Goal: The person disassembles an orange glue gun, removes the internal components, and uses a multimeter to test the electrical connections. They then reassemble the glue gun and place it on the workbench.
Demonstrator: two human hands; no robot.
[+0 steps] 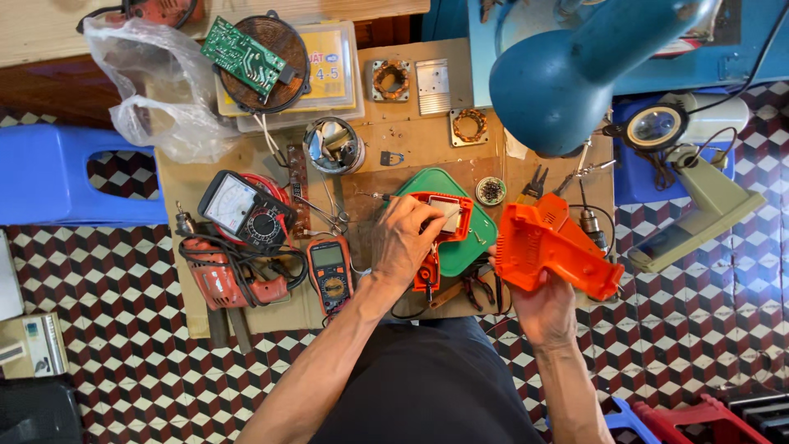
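Gripping an angular orange plastic shell (552,245), right fingers (526,289) clamp it; left fingers (415,222) pinch its other half (440,226).

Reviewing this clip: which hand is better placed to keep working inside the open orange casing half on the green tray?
Left. The left hand already rests on the open casing half over the green tray, fingers inside. The right hand is occupied holding the other orange shell off to the side.

— What's laid out on the left of the table (394,156)?
— An analogue meter (238,210), an orange multimeter (330,274) and a red drill (226,275) are seen there.
— And further back?
— A green circuit board (244,56) is set beside a clear plastic bag (152,82); a blue lamp (567,74) is hung above.
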